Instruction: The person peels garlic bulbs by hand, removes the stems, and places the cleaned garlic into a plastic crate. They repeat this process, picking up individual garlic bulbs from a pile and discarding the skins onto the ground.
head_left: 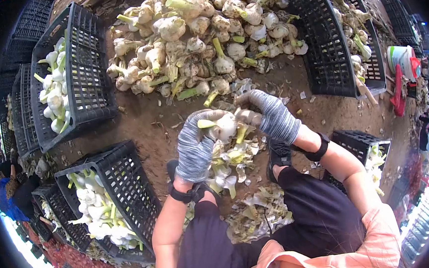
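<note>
My left hand (195, 148), in a grey knitted glove, is closed round a white garlic bulb (226, 126) with a short green stem pointing left. My right hand (272, 116), in a matching glove, has its curled fingers pressed against the bulb's right side. The fingertips partly hide what they pinch there. Just beyond both hands lies a large heap of soil-marked garlic bulbs (172, 30) with cut stems. Beneath the held bulb, peeled skins and stem scraps (241, 154) lie on the ground between my shoes.
Black plastic crates (88, 63) with cleaned white garlic stand at the left, another crate (127, 172) below. At the right, a crate (323, 41) holds rougher garlic, near a white bucket (400, 61). A smaller crate (356, 139) stands by my right knee. Other people are at the far edges.
</note>
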Motion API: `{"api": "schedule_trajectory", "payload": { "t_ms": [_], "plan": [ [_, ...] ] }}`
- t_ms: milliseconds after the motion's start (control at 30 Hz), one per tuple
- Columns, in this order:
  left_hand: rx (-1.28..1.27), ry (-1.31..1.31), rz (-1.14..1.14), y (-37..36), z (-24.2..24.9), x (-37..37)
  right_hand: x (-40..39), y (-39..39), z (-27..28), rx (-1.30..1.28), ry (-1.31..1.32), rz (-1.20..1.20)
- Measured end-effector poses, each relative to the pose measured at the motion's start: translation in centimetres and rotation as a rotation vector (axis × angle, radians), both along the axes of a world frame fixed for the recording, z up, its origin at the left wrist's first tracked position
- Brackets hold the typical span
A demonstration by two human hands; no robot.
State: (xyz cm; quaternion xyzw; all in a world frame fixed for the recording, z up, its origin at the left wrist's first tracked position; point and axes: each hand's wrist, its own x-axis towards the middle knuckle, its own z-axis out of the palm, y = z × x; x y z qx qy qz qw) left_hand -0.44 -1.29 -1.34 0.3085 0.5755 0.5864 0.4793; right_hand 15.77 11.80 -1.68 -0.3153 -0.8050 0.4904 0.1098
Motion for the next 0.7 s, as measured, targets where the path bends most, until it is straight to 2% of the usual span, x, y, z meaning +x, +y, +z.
{"api": "schedule_trajectory", "payload": {
  "t_ms": [67,100,133,200,367,433,467,533,567,600,667,700],
  "plan": [
    [0.048,0.367,-0.066,0.3,-0.2,0.0,-1.0,-0.6,1.6,-0.107,0.067,-0.047],
    [0.062,0.435,-0.063,0.5,0.0,0.2,-1.5,-0.7,2.6,-0.074,-0.001,-0.016],
    [0.063,0.434,-0.066,0.6,0.2,0.1,-1.5,-0.7,2.5,-0.074,-0.002,-0.020],
    [0.122,0.555,-0.092,0.7,0.3,0.1,-1.6,-0.5,2.4,0.111,0.019,0.057],
    [0.066,0.452,-0.121,0.5,0.4,0.3,-1.0,0.6,0.9,0.152,-0.086,0.061],
    [0.044,-0.039,-0.006,-0.1,0.1,0.4,0.3,1.0,-1.2,0.107,-0.101,0.075],
    [0.045,-0.038,-0.006,-0.2,-0.1,0.3,1.0,1.1,-2.1,0.073,-0.119,0.128],
    [-0.023,-0.414,0.091,-0.4,-0.4,0.0,2.5,0.4,-2.5,-0.083,-0.066,0.423],
    [-0.006,-0.526,0.097,-0.6,-1.4,-0.2,2.7,0.5,-1.6,-0.405,-0.024,0.527],
    [-0.004,-0.526,0.104,-0.4,-1.4,-0.2,2.7,1.0,-0.1,-0.760,-0.069,0.551],
    [0.001,-0.758,0.182,-0.2,-1.2,-0.1,2.5,1.7,0.8,-0.833,0.108,0.477],
    [-0.027,-0.788,0.214,-0.4,-1.9,-0.1,2.3,1.5,0.6,-0.565,0.009,0.373]
  ]
}}
